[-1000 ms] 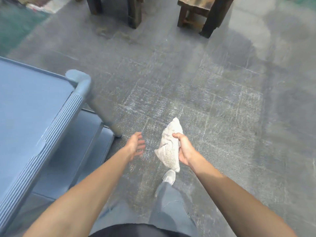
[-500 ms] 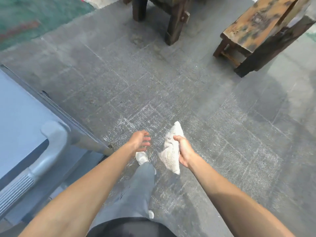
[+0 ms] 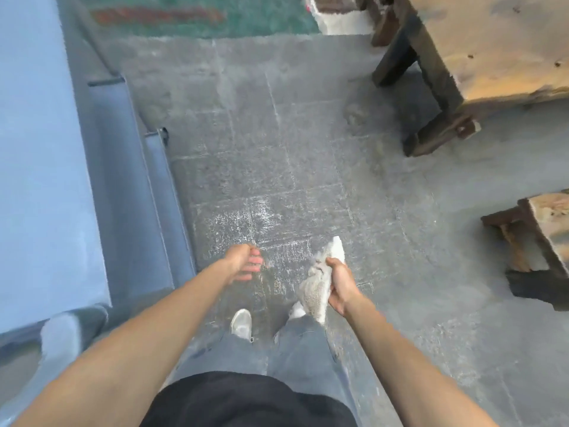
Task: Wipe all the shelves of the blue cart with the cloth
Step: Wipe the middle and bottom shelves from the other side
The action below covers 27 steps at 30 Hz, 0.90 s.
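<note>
- right hand [image 3: 338, 285] has the cloth [image 3: 317, 288] bunched up in a closed grip, fingers wrapped over the top edge and pinching it against the palm
- the cloth is off-white and fuzzy; one corner pokes up past the grip, the rest hangs down below it
- left hand [image 3: 241, 263] is just off to the left of that grip, not touching anything, fingers loosely curled and a bit spread, palm facing down-ish, nothing in it
- blue cart [image 3: 46, 180] sits well to the left of the grip, running up the whole left side of the view; you can see the flat top shelf [image 3: 37, 149] plus the edges of lower shelves [image 3: 123, 195] stepping out beside it
- cloth isn't touching the cart at all, there's open floor between them
- rounded cart handle [image 3: 61, 343] shows down in the bottom left corner, blurry
- straight below the grip: grey trousers [image 3: 301, 349] and two white shoes [image 3: 241, 325] on the grey concrete floor [image 3: 308, 180]
- far from the grip, up and to the right, there's a worn wooden bench [image 3: 492, 50] with dark legs, and another wooden stool [image 3: 548, 232] off to the right
- a green mat [image 3: 200, 16] lies at the top, well beyond the hands
</note>
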### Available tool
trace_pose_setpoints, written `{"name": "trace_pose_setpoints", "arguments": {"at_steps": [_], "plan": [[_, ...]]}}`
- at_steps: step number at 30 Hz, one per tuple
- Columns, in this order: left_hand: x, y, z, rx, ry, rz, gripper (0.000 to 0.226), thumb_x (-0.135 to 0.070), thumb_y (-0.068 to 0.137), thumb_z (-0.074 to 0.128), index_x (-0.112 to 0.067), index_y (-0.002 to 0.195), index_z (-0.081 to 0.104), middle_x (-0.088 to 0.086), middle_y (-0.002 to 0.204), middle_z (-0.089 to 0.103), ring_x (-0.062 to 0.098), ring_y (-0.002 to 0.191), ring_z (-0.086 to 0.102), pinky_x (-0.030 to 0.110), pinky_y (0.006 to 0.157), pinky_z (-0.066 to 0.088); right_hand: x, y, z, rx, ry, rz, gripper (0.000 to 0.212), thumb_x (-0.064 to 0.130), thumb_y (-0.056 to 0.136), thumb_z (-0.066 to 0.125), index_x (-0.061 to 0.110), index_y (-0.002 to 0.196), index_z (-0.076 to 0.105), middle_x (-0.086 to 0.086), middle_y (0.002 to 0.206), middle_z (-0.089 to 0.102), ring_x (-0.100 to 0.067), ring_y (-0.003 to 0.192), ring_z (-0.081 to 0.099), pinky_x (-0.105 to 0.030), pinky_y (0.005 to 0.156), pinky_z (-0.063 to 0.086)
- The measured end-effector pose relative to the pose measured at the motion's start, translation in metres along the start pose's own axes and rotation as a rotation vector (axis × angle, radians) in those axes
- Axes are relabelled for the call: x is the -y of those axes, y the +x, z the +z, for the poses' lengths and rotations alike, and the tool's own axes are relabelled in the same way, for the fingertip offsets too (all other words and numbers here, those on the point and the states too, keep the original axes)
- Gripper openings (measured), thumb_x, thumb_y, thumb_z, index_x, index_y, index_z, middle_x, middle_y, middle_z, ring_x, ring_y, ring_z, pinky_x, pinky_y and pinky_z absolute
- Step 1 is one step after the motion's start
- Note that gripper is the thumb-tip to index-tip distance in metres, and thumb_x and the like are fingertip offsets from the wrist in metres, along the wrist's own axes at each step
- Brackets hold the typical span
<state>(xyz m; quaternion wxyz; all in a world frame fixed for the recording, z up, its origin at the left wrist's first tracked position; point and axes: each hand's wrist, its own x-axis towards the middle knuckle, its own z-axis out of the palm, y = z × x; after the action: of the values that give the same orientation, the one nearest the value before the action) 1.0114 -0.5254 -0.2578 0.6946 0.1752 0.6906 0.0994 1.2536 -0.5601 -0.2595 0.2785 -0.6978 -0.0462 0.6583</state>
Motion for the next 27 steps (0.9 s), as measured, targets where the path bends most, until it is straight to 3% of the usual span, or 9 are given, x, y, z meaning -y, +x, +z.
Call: {"name": "trace_pose_setpoints", "arguments": {"at_steps": [2, 5, 8, 11, 15, 18, 20, 23, 27], "plan": [[-0.018, 0.011, -0.013, -0.072, -0.085, -0.015, 0.032, -0.026, 0.108, 0.034, -0.011, 0.114, 0.062, 0.007, 0.116, 0.072, 0.022, 0.102, 0.067, 0.036, 0.081, 0.052, 0.036, 0.028, 0.018, 0.054, -0.124, 0.03, 0.04, 0.025, 0.107, 0.048, 0.001, 0.139, 0.053, -0.027, 0.113, 0.073, -0.042, 0.109, 0.071, -0.058, 0.103, 0.052], [-0.042, 0.024, -0.03, -0.195, -0.254, -0.058, 0.032, -0.028, 0.108, 0.034, -0.011, 0.108, 0.062, 0.006, 0.112, 0.072, 0.02, 0.091, 0.066, 0.036, 0.078, 0.051, 0.096, 0.072, 0.057, 0.228, -0.272, 0.062, 0.044, 0.026, 0.106, 0.054, 0.005, 0.144, 0.05, -0.028, 0.125, 0.069, -0.042, 0.118, 0.067, -0.061, 0.107, 0.049], [-0.059, 0.029, -0.037, -0.334, -0.414, -0.103, 0.029, -0.027, 0.107, 0.037, -0.01, 0.109, 0.06, 0.007, 0.107, 0.07, 0.019, 0.082, 0.063, 0.034, 0.082, 0.049, 0.146, 0.109, 0.098, 0.408, -0.45, 0.074, 0.051, 0.017, 0.1, 0.066, 0.008, 0.147, 0.048, -0.027, 0.128, 0.068, -0.043, 0.115, 0.069, -0.061, 0.099, 0.054], [-0.072, 0.03, -0.041, -0.432, -0.553, -0.12, 0.022, -0.025, 0.106, 0.038, -0.012, 0.107, 0.056, 0.009, 0.106, 0.064, 0.017, 0.069, 0.055, 0.028, 0.069, 0.042, 0.187, 0.133, 0.145, 0.504, -0.699, 0.104, 0.059, 0.013, 0.095, 0.072, 0.007, 0.146, 0.045, -0.026, 0.126, 0.069, -0.042, 0.11, 0.072, -0.053, 0.086, 0.06], [-0.072, 0.037, -0.046, -0.561, -0.674, -0.127, 0.019, -0.017, 0.105, 0.038, -0.01, 0.106, 0.055, 0.011, 0.099, 0.062, 0.017, 0.066, 0.052, 0.024, 0.06, 0.034, 0.218, 0.157, 0.203, 0.59, -0.998, 0.102, 0.061, 0.013, 0.092, 0.073, 0.008, 0.144, 0.041, -0.024, 0.123, 0.068, -0.04, 0.107, 0.07, -0.057, 0.09, 0.059], [-0.06, 0.049, -0.051, -0.639, -0.753, -0.156, 0.017, -0.018, 0.104, 0.043, -0.012, 0.102, 0.059, 0.011, 0.102, 0.063, 0.023, 0.082, 0.056, 0.024, 0.064, 0.038, 0.224, 0.173, 0.248, 0.605, -1.157, 0.075, 0.059, 0.016, 0.091, 0.074, 0.011, 0.143, 0.046, -0.021, 0.12, 0.071, -0.039, 0.104, 0.072, -0.057, 0.092, 0.059], [-0.046, 0.061, -0.058, -0.698, -0.798, -0.18, 0.022, -0.018, 0.103, 0.045, -0.012, 0.095, 0.064, 0.012, 0.108, 0.065, 0.025, 0.096, 0.058, 0.028, 0.079, 0.045, 0.221, 0.181, 0.28, 0.651, -1.23, 0.057, 0.056, 0.016, 0.093, 0.073, 0.012, 0.142, 0.048, -0.021, 0.121, 0.071, -0.04, 0.107, 0.072, -0.061, 0.096, 0.056], [-0.027, 0.08, -0.07, -0.79, -0.826, -0.223, 0.03, -0.019, 0.102, 0.044, -0.004, 0.112, 0.068, 0.02, 0.124, 0.066, 0.035, 0.117, 0.06, 0.041, 0.104, 0.047, 0.21, 0.191, 0.327, 0.704, -1.33, -0.034, 0.044, 0.016, 0.096, 0.07, 0.013, 0.136, 0.052, -0.018, 0.116, 0.073, -0.038, 0.104, 0.073, -0.058, 0.096, 0.058], [-0.012, 0.102, -0.089, -1.052, -0.762, -0.312, 0.03, -0.022, 0.099, 0.045, -0.003, 0.109, 0.066, 0.025, 0.118, 0.066, 0.04, 0.114, 0.06, 0.037, 0.095, 0.045, 0.187, 0.203, 0.391, 0.832, -1.463, -0.219, 0.033, 0.018, 0.094, 0.07, 0.015, 0.126, 0.062, -0.011, 0.104, 0.076, -0.028, 0.091, 0.075, -0.036, 0.074, 0.062]]}}
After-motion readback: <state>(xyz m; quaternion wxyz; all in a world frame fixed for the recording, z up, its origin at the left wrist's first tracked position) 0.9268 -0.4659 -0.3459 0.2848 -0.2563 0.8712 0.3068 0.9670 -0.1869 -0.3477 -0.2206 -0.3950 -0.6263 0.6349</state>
